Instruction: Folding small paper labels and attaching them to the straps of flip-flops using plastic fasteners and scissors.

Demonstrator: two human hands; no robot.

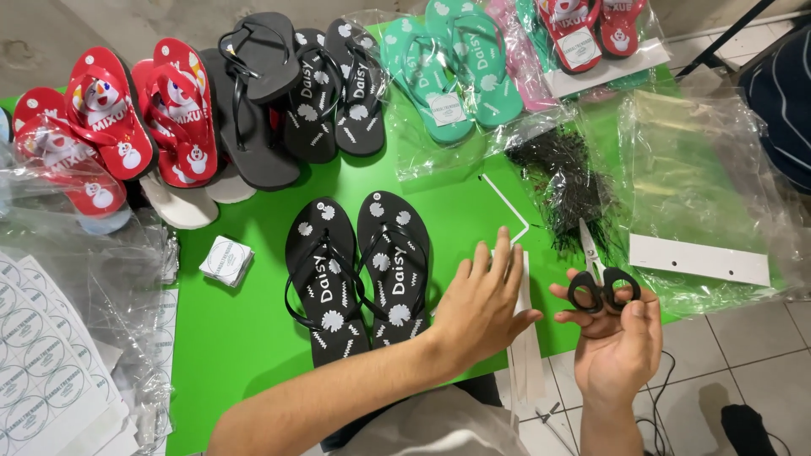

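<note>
Hands at the near edge of the green bench (245, 338): right hand (617, 338) curled around black-handled scissors (598, 274), blades shut and pointing away; left hand (481, 304) flat, fingers spread, empty, pressed on white card strips (524, 338) just beside a loose black flower-print flip-flop pair (359, 270). Pair unbagged so far. Beyond, black fastener ties (566, 181) and empty clear bags (701, 186); farthest, bagged teal pairs (452, 72) beside unbagged red (144, 118) and black ones.
</note>
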